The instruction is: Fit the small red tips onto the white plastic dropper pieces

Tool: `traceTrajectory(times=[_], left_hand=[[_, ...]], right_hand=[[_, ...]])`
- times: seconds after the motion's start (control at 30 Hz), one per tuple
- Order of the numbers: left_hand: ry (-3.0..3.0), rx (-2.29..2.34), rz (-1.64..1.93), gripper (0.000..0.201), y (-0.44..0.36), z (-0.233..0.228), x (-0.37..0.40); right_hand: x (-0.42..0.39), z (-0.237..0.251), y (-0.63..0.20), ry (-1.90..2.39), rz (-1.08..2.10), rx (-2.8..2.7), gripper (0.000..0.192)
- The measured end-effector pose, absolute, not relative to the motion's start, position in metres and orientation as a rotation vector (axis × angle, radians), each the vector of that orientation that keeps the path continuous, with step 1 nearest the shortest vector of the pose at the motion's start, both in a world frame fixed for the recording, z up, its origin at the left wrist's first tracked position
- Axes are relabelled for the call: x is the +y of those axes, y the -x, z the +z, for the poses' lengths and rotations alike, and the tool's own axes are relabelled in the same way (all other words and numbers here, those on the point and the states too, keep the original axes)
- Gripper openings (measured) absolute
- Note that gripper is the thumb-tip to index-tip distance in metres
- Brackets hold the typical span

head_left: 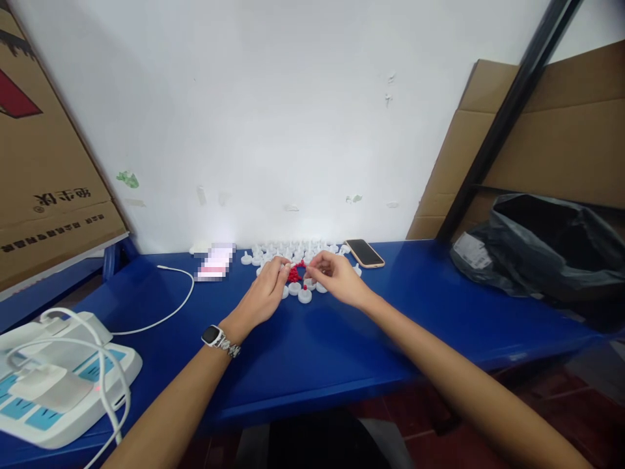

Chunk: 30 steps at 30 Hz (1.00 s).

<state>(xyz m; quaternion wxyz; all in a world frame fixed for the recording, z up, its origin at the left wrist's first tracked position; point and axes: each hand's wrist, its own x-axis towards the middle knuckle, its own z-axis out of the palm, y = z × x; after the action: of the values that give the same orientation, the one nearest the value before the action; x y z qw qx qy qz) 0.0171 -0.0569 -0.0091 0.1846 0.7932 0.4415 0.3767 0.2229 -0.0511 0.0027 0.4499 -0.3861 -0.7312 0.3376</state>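
Both arms reach out over a blue table (342, 339). My left hand (266, 293), with a wristwatch (215, 337) on its wrist, pinches a small white part at its fingertips. My right hand (336, 277) pinches a tiny piece close to it, right above a small pile of red pieces (295, 273). Several white round caps (293, 251) lie spread behind and around the pile, near the white wall. The two hands almost touch over the red pieces.
A phone (364, 253) lies face up behind my right hand. A white cable (170, 306) runs to a blurred item at the wall. A white and blue power strip (58, 378) sits front left. A dark plastic bag (537, 247) and cardboard boxes (561, 143) stand right.
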Motion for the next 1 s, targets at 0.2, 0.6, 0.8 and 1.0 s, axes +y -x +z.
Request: traceTrajectory(times=[0.2,0.6,0.8,1.0], left_hand=[[-2.185,1.164,1.163,0.034,-0.016,-0.007,-0.058],[-2.140,1.117,1.197,0.031,-0.019,-0.004,-0.063],[-2.099,1.114,1.279,0.032,-0.024,-0.004,-0.066],[-2.089,1.140,1.308,0.035,-0.025,-0.003,-0.068]], right_hand=[[-0.027,0.015,-0.188,0.775,1.148,-1.523,0.040],[-0.033,0.010,-0.186,0.731,1.174,-1.458,0.039],[-0.035,0.001,-0.175,0.702,1.257,-1.267,0.040],[-0.046,-0.001,-0.171,0.921,0.745,-1.568,0.044]])
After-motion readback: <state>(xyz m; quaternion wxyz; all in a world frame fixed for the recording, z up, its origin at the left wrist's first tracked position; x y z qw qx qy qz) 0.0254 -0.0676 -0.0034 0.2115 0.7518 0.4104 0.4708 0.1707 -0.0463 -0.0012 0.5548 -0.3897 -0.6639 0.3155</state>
